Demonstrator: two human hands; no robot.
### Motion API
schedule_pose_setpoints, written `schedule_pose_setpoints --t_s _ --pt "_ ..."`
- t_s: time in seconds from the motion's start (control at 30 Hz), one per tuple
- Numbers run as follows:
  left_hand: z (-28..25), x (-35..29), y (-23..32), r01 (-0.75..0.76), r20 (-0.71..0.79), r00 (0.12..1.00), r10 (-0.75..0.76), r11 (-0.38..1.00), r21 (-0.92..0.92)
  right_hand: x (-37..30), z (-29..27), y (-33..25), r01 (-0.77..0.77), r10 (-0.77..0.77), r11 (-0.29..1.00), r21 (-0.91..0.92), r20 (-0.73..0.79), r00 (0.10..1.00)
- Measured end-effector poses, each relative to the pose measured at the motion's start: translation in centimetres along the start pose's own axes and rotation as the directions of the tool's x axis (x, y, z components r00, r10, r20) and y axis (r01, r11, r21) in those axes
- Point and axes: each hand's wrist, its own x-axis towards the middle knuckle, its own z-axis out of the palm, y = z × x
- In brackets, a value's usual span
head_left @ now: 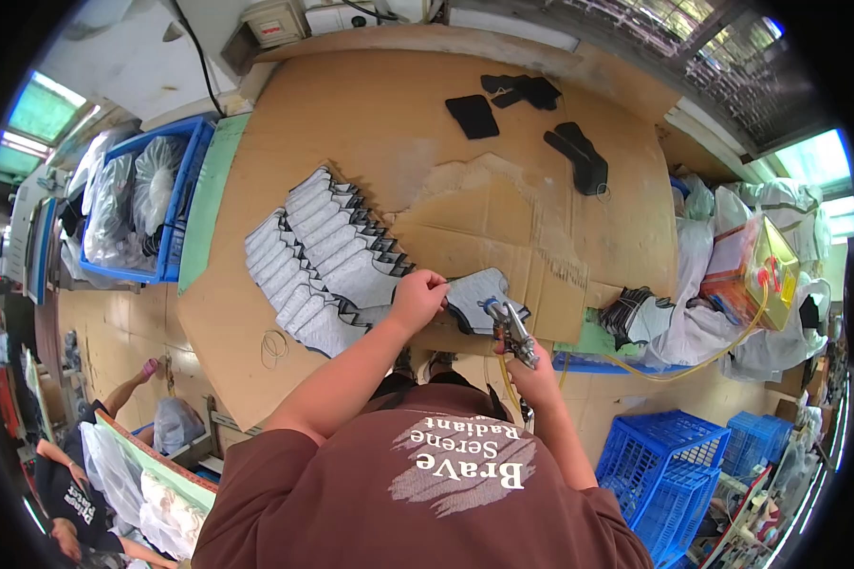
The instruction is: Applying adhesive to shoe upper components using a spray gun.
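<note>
My right hand (535, 379) is wrapped around a metal spray gun (514, 339) with a blue part at its nozzle end. Its nozzle end is over a grey cut fabric piece (473, 296) with a dark edge. At the left edge of that piece my left hand (419, 300) is closed, thumb and fingertips pinched on it. Left of my hands, overlapping grey pieces lie fanned in two rows, a longer row (337, 242) and a nearer row (289, 284), their dark edges showing. A yellow hose hangs from the gun.
Cardboard (351, 114) covers the table. Black pieces (472, 117) lie at the far side. A bundle of grey and black pieces (636, 318) sits right, near a yellowish container (764, 270) with a hose. Blue crates (659, 474) stand lower right; another person (66, 493) is lower left.
</note>
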Motion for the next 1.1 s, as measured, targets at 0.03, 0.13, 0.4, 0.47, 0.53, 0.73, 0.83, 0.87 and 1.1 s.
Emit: schedule_pose_setpoints --t_s 0.03,0.13,0.4,0.47,0.53,0.73,0.83,0.87,1.1 --pt "0.2 -0.4 0.1 0.057 0.016 0.998 -0.056 0.991 -0.120 -0.1 0.0 0.0 0.004 -0.004 1.000 0.001 0.014 1.000" --pt "0.5 -1.1 0.1 0.135 0.040 0.991 -0.128 0.956 -0.262 0.6 0.5 1.7 0.144 -0.142 0.988 -0.063 0.035 0.989" --pt "0.2 -0.8 0.4 0.120 0.042 0.993 -0.114 0.977 -0.176 1.4 1.4 2.3 0.162 -0.161 0.986 -0.050 0.016 0.987" --pt "0.1 -0.8 0.4 0.124 0.039 0.992 -0.120 0.979 -0.164 1.5 1.5 2.4 0.168 -0.168 0.985 -0.042 0.018 0.986" --pt "0.1 -0.8 0.4 0.115 0.034 0.993 -0.111 0.978 -0.174 1.6 1.6 2.3 0.131 -0.130 0.991 -0.024 0.039 0.991" --pt "0.1 -0.7 0.3 0.100 0.041 0.995 -0.094 0.981 -0.164 1.4 1.6 1.9 0.095 -0.095 0.995 -0.002 0.071 0.993" --pt "0.1 -0.6 0.3 0.102 0.046 0.994 -0.096 0.983 -0.155 1.4 1.6 1.9 0.098 -0.099 0.993 0.065 0.013 0.995" --pt "0.1 -0.6 0.3 0.098 0.046 0.995 -0.092 0.984 -0.152 1.3 1.5 1.7 0.098 -0.099 0.993 0.065 0.013 0.995" --pt "0.0 -0.5 0.3 0.092 0.055 0.995 -0.086 0.989 -0.117 0.9 0.4 0.5 0.038 -0.032 0.997 0.067 -0.087 0.996"
